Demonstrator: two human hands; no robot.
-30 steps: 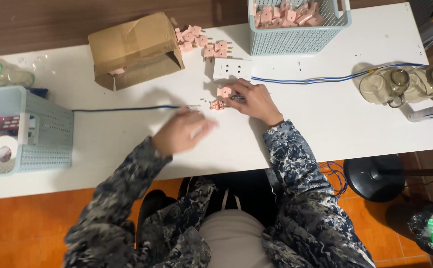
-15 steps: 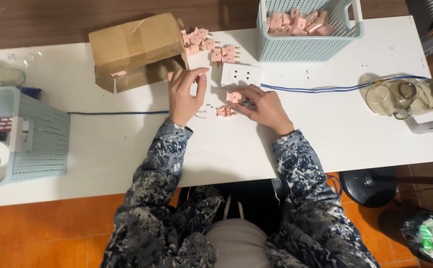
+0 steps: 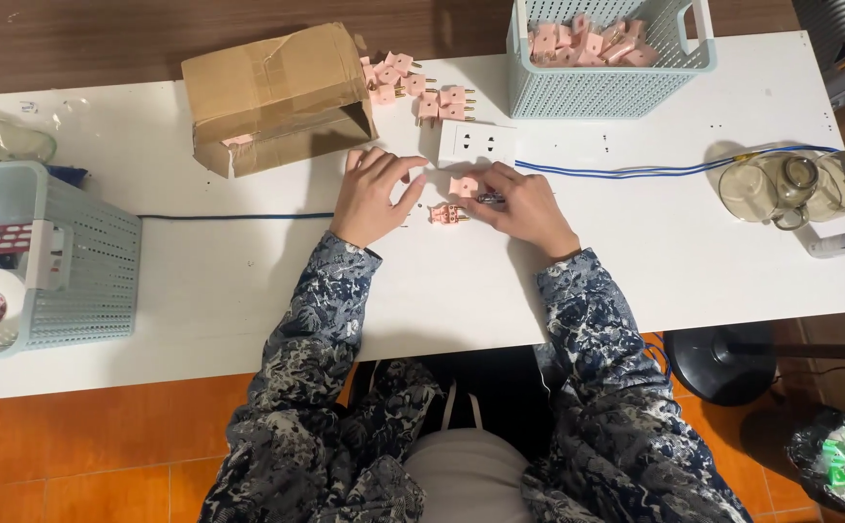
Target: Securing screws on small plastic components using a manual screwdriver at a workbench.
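Head view, looking down on a white table (image 3: 248,281). The left hand (image 3: 372,197) lies palm down with fingers loosely spread, its fingertips beside a pink plug (image 3: 464,185) that the right hand (image 3: 524,205) also touches; whether the left hand actually grips anything cannot be told. The right hand is curled, fingers pinched around a small dark metal part (image 3: 489,199) at the plug's 3 o'clock side. A second pink plug (image 3: 448,214) lies loose on the table between the hands, at 6 o'clock from the first. A white socket block (image 3: 477,144) sits at 12 o'clock from the hands (with a blue wire (image 3: 674,170) leading off toward 3 o'clock). Loose pink plugs (image 3: 422,85) lie at 11 o'clock, beside a cardboard box (image 3: 277,95); a blue basket (image 3: 606,89) of more plugs stands at 1 o'clock.

Step in hand, as judged: fitting or adjusting one plug. The next move calls for a steady two-handed hold on so small a piece.
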